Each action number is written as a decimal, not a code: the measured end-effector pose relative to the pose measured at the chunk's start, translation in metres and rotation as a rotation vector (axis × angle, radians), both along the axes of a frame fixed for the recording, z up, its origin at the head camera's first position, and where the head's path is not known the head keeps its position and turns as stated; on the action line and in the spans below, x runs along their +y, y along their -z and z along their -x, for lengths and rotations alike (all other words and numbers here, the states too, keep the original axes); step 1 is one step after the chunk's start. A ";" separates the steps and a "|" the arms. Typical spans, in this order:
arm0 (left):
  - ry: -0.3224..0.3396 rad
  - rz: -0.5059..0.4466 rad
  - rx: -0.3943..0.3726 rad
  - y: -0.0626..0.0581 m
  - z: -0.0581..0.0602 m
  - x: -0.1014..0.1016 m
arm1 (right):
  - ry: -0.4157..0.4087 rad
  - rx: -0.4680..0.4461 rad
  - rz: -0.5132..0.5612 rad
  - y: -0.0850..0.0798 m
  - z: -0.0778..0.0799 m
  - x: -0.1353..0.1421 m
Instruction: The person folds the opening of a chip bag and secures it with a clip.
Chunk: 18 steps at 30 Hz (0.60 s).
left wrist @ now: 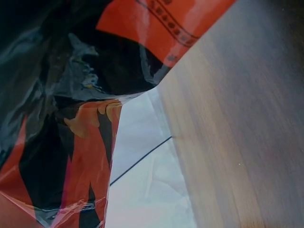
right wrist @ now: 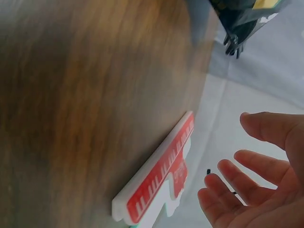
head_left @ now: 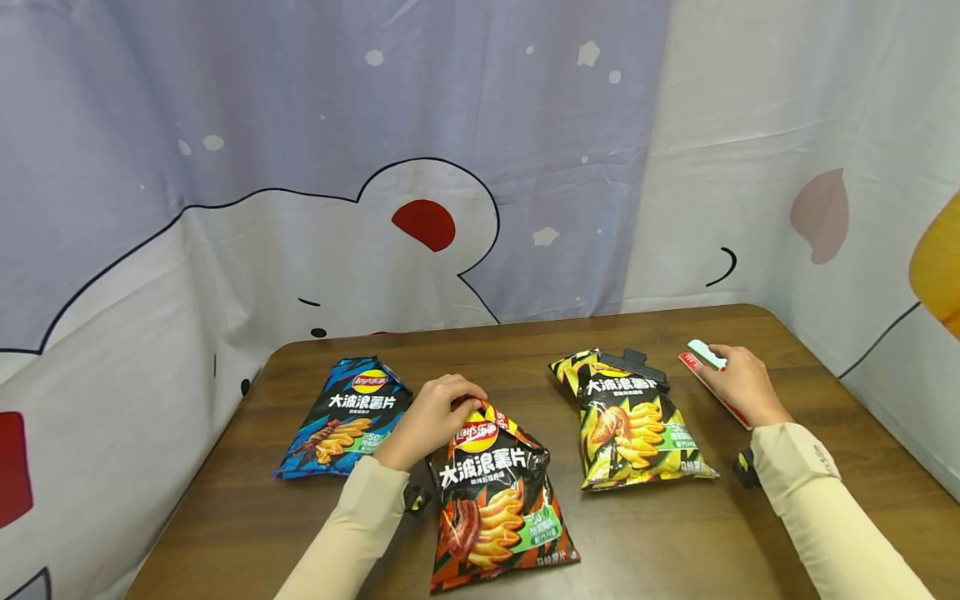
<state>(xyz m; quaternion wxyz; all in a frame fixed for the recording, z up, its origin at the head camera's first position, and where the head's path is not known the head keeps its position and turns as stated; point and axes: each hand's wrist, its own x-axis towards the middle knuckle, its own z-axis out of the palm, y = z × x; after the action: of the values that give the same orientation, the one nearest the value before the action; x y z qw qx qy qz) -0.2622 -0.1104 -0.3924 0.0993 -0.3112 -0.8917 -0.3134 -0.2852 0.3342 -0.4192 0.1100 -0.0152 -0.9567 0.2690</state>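
Observation:
My left hand (head_left: 429, 417) pinches the folded top of a red and black potato chip bag (head_left: 487, 508), which lies at the near middle of the table. The left wrist view shows that bag (left wrist: 90, 156) close up; the left fingers are hidden there. At the right, my right hand (head_left: 741, 388) hovers by a red and white bag clip (head_left: 688, 360) and a mint green bag clip (head_left: 703, 350). In the right wrist view its fingers (right wrist: 256, 166) are spread and loosely bent, apart from the red and white clip (right wrist: 159, 175).
Right of the red bag lies a yellow and black chip bag (head_left: 637, 433) with a black bag clip (head_left: 633, 365) across its top. A blue and black chip bag (head_left: 348, 417) rests at the left. Behind the wooden table (head_left: 495, 354) hangs a printed curtain (head_left: 555, 208).

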 end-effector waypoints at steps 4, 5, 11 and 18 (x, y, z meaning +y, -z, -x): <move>-0.003 0.001 0.001 0.000 0.000 0.000 | 0.023 0.000 0.000 0.001 0.002 0.005; -0.004 0.001 -0.001 0.000 0.000 0.000 | 0.031 -0.002 -0.001 0.002 0.003 0.006; -0.007 0.007 -0.007 -0.001 -0.001 0.001 | 0.060 -0.032 -0.023 0.007 0.006 0.014; -0.007 0.006 -0.016 -0.001 -0.001 0.001 | 0.047 -0.043 -0.045 0.012 0.008 0.021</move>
<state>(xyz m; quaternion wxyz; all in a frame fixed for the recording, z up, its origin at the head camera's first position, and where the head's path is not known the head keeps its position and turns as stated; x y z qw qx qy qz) -0.2612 -0.1096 -0.3918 0.0924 -0.3061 -0.8944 -0.3128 -0.2930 0.3554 -0.4308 0.0961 -0.0412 -0.9640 0.2444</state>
